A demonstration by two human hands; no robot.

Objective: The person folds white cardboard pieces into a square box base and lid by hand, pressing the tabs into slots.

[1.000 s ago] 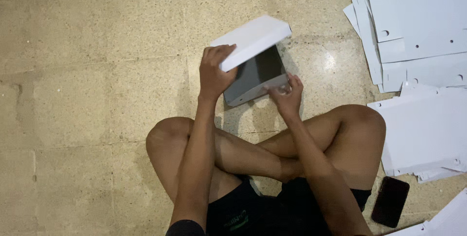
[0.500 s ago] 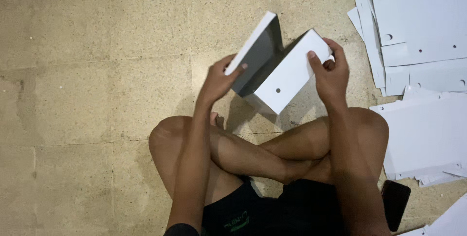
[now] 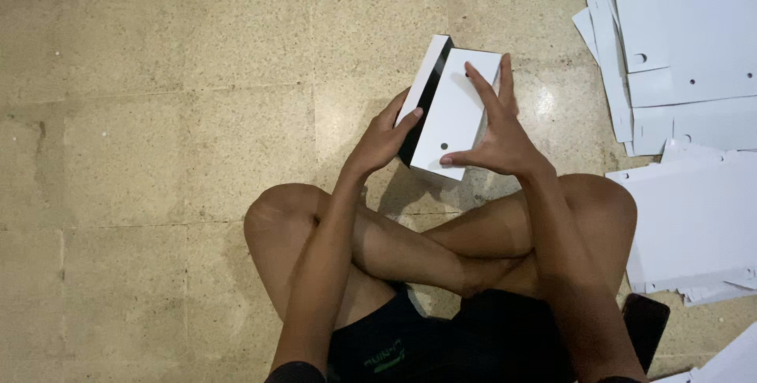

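I sit cross-legged on a tiled floor and hold a white cardboard box (image 3: 451,119) with a black inside in front of my knees. My left hand (image 3: 382,140) grips its left side, with the thumb on the black edge. My right hand (image 3: 497,134) lies flat on the white top flap, fingers spread, pressing on it. The flap has small round holes. The box sits nearly closed, and only a dark strip shows along its left side.
Flat white cardboard sheets with punched holes (image 3: 686,36) lie stacked at the upper right. More white sheets (image 3: 694,225) lie beside my right knee. A dark phone (image 3: 645,320) rests on the floor by my right hip.
The box has turned and its white flap has folded down over the dark inside. My right hand moved from the flap's edge onto its flat top.
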